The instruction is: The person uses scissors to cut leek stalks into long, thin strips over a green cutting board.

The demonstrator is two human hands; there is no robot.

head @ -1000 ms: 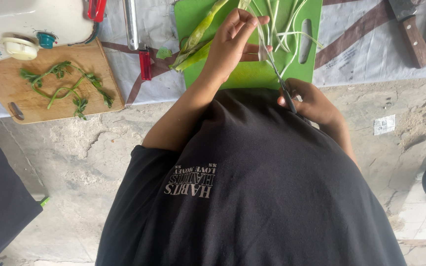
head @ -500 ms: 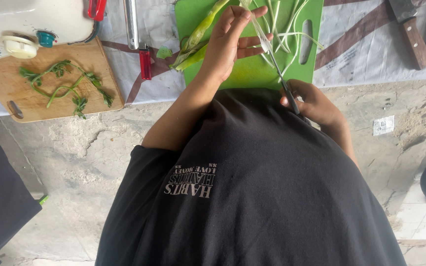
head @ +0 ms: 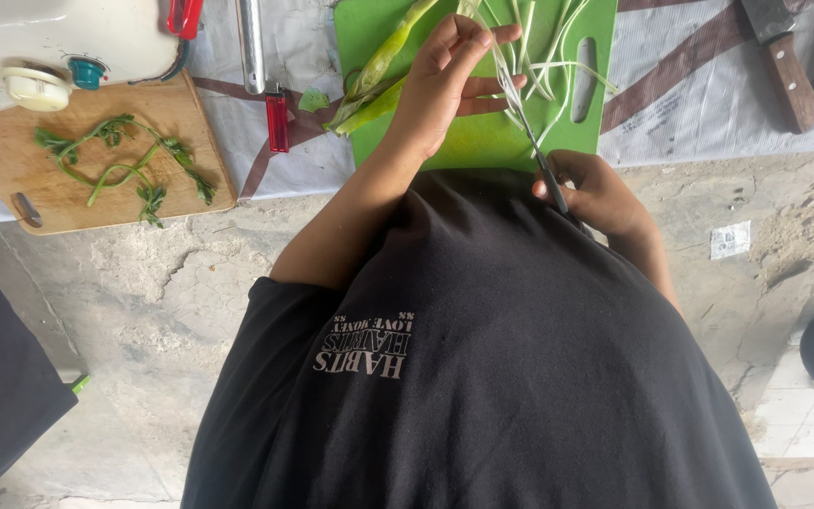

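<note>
Left hand (head: pixel 445 80): stays pressing stalks (head: pixel 374 80) on green board (head: pixel 468 141), fingers spread.
Right hand (head: pixel 595 193): still clamped on knife (head: pixel 529 127), unmoved.

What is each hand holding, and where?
Right hand grips a knife by its dark handle. Left hand pins pale green onion strips against the green cutting board with its fingers.

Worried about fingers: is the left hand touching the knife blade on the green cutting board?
Cannot tell. In the head view the left hand and thin knife blade overlap, hiding any gap.
</note>
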